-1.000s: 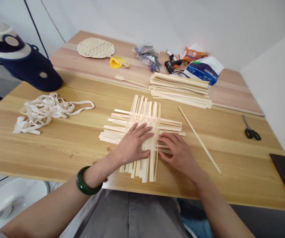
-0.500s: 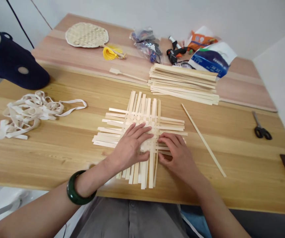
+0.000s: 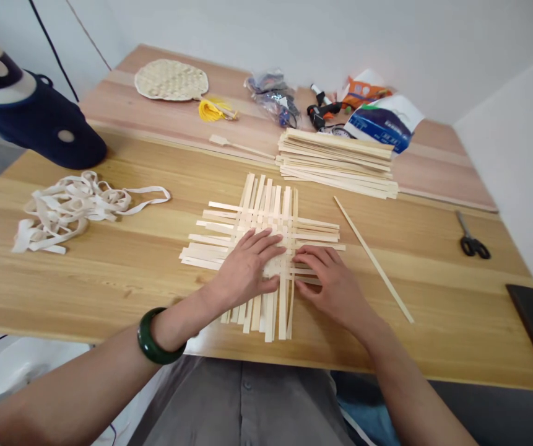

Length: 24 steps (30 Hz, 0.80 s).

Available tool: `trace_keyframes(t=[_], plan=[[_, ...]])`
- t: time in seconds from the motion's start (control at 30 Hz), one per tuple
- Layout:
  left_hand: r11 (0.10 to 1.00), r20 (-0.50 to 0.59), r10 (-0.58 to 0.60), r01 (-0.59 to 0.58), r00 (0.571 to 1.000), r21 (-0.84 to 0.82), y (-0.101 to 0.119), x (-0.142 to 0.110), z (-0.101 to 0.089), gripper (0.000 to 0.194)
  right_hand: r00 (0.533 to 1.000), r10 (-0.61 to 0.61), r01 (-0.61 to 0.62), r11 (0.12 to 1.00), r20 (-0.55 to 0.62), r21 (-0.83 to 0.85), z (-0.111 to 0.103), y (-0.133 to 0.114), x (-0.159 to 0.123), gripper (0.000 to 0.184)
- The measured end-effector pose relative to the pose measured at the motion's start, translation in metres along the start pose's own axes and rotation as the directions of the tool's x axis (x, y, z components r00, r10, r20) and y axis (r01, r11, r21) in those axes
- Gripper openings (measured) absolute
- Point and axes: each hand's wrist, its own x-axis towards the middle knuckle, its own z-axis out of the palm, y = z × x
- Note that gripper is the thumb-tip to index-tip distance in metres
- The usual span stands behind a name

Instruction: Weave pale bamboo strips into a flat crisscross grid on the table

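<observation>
A woven mat of pale, flat bamboo strips [image 3: 288, 204] lies on the table, loose strip ends sticking out on all sides. My left hand [image 3: 247, 266] rests spread and flat on the middle of the weave, hiding part of it. At the mat's right side, the fingertips and thumb of my right hand [image 3: 329, 282] touch the outermost upright strip, with a gap between thumb and fingers. That strip slants slightly away from its neighbour at the bottom. A single loose strip [image 3: 372, 259] lies to the right of my right hand.
Behind the mat lies a stack of strips [image 3: 335, 164] beside a thin wooden handle [image 3: 242, 147]. Farther back are a woven fan [image 3: 172, 79], a yellow tassel [image 3: 213, 110] and a glue gun [image 3: 322, 113]. White ribbon [image 3: 80, 201] and a blue bottle [image 3: 57, 130] stand left, scissors [image 3: 473, 238] right.
The camera view has shifted slightly. Both hands stay nearly in place on the weave, with my right fingertips still against its right-hand strip.
</observation>
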Motion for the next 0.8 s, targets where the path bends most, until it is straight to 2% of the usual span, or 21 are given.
trace_keyframes(t=[0.1,0.4,0.6,0.8], plan=[[1.000,-0.024,-0.011,0.011,1.000,-0.003,0.001,0.000,0.000,0.051,1.000,-0.018,0.017,0.999,-0.021,-0.047,0.001,-0.002,0.002,0.033],[1.000,-0.031,-0.016,0.015,0.999,-0.015,0.001,0.000,0.002,0.049,0.998,0.055,-0.056,0.996,-0.025,-0.072,0.003,-0.008,0.006,0.032],[1.000,-0.058,0.001,0.000,0.998,0.016,-0.001,0.000,0.006,0.049,0.993,0.084,-0.092,0.991,-0.084,-0.097,0.006,-0.012,0.011,0.031],[1.000,-0.051,0.008,-0.007,0.999,0.028,-0.001,0.000,0.006,0.049,0.996,0.040,-0.047,0.995,-0.080,-0.083,0.004,-0.011,0.010,0.031]])
